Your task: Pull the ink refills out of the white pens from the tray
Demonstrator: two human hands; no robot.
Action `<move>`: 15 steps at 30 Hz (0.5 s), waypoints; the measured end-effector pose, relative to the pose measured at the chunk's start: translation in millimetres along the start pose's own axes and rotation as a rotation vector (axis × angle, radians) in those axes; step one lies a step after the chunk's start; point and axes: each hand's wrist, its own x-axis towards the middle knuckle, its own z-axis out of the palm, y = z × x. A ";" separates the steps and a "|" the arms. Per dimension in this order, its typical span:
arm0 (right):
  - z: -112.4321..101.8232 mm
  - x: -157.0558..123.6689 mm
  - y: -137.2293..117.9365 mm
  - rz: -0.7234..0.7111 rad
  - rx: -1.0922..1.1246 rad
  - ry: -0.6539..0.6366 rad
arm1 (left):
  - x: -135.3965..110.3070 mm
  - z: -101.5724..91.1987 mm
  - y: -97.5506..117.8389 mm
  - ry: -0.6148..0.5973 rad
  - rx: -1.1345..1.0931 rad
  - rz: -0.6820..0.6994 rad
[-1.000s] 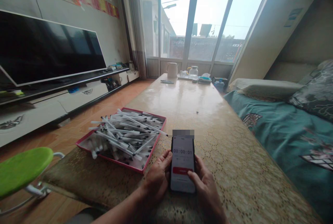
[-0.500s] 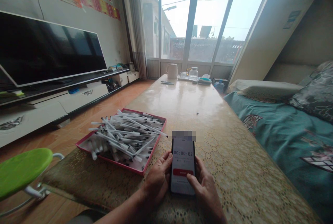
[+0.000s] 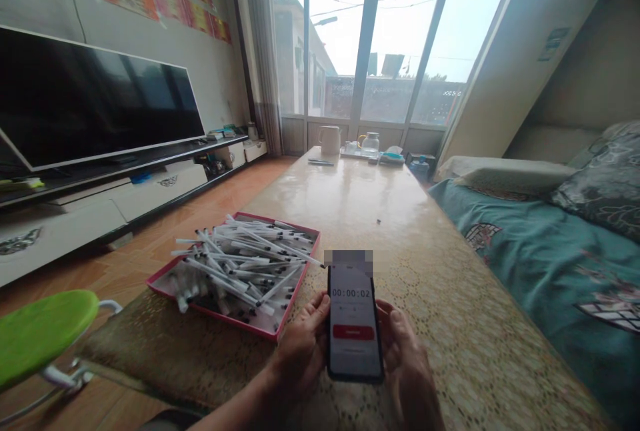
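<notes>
A smartphone [image 3: 354,323] with a white timer screen reading 00:00:02 and a red button is held over the near end of a long table [image 3: 360,204]. My left hand [image 3: 300,344] grips its left edge, fingers curled round it. My right hand [image 3: 407,364] holds its right edge. Just left of the phone lies a shallow pink tray [image 3: 165,284] heaped with several white pens [image 3: 240,261] with black tips.
A green stool [image 3: 43,334] stands at the near left. A large dark TV [image 3: 95,101] sits on a low white cabinet along the left wall. A mug [image 3: 329,140], a glass jug [image 3: 371,143] and small items stand at the table's far end. A teal-covered bed [image 3: 550,251] runs along the right.
The timer went from 00:00:01 to 00:00:02. My right thumb has come off the red button and now rests at the phone's edge. The phone shifted slightly nearer and tilted.
</notes>
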 end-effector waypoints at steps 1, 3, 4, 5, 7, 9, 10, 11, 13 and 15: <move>-0.2 -1.4 -0.1 0.039 0.037 0.012 | -1.3 1.7 2.8 -0.023 -0.012 0.002; 3.3 -6.8 -0.9 0.162 0.106 -0.029 | -4.4 6.2 8.7 -0.077 -0.032 0.005; 7.3 -10.8 -1.8 0.220 0.144 -0.067 | -6.1 8.6 11.5 -0.099 -0.041 0.010; 12.5 -15.4 -3.3 0.275 0.195 -0.105 | -7.8 10.8 14.0 -0.118 -0.047 0.017; 23.8 -25.6 -7.2 0.339 0.311 -0.148 | -10.8 14.1 17.6 -0.160 -0.050 0.028; 31.7 -35.1 -11.6 0.347 0.364 -0.175 | -13.3 15.6 19.2 -0.219 -0.029 0.028; 33.1 -39.3 -13.5 0.352 0.379 -0.200 | -14.7 15.8 19.2 -0.250 -0.013 0.028; 32.6 -43.1 -14.9 0.358 0.385 -0.231 | -16.1 15.7 18.7 -0.276 0.001 0.028; 27.1 -50.3 -15.9 0.350 0.380 -0.284 | -19.8 15.2 16.0 -0.299 0.027 0.021; 18.3 -58.0 -14.6 0.298 0.319 -0.294 | -24.6 14.7 11.1 -0.299 0.050 -0.016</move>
